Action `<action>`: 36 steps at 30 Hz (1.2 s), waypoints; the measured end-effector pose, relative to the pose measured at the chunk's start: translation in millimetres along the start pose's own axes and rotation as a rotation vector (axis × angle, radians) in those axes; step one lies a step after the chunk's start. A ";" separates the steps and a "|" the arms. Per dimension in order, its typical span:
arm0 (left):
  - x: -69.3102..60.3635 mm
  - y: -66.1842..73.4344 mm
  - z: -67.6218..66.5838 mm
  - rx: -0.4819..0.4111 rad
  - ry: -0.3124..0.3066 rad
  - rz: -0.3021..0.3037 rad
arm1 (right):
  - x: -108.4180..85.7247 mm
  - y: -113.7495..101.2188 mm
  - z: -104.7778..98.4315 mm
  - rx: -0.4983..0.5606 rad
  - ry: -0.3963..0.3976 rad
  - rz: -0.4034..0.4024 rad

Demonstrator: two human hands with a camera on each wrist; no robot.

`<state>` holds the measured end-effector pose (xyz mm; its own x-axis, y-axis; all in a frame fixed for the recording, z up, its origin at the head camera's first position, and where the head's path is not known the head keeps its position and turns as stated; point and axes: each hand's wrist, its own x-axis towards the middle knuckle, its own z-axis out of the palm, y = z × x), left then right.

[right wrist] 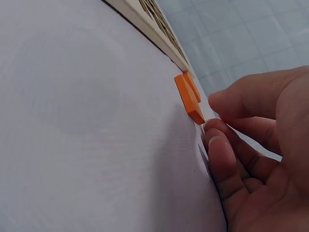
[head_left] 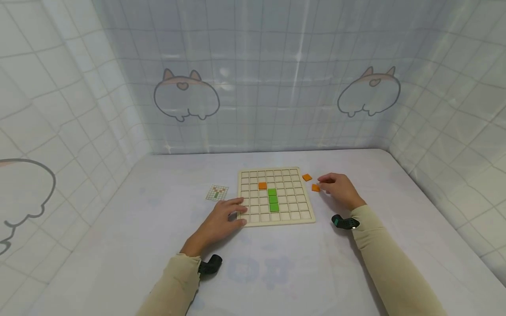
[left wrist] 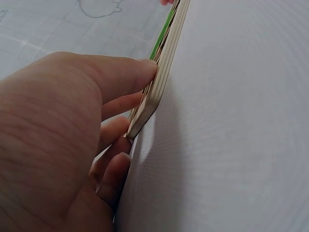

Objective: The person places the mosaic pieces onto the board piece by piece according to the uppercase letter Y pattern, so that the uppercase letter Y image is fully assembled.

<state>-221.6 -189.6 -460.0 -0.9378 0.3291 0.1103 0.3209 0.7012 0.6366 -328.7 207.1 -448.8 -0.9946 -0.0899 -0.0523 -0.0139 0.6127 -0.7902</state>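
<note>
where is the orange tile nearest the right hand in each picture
Head: the orange tile is right of the grid board, by the right hand's fingertips.
Left wrist: not visible.
Right wrist: just right of centre, beside the fingertips.
Shared landmark: the grid board, visible in all three.

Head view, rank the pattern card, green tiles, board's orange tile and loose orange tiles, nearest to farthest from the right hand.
1. Loose orange tiles, right of board
2. Green tiles, mid-board
3. Board's orange tile, upper left of green
4. Pattern card, left of board
</note>
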 end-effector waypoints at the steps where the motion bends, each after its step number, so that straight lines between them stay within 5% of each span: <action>1: 0.0 0.0 0.0 0.001 0.000 0.000 | 0.1 0.1 -0.1 -0.009 -0.004 -0.008; 19: 2.1 -3.1 1.8 0.017 0.003 0.018 | 2.5 2.0 5.0 -0.175 -0.048 -0.076; 36: 0.6 -5.3 3.9 0.009 0.005 0.008 | 2.1 2.3 9.2 -0.138 0.013 -0.069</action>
<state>-223.3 -190.6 -466.2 -0.9358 0.3318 0.1191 0.3297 0.7041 0.6290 -329.8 201.1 -456.2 -0.9920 -0.1261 0.0073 -0.0951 0.7073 -0.7005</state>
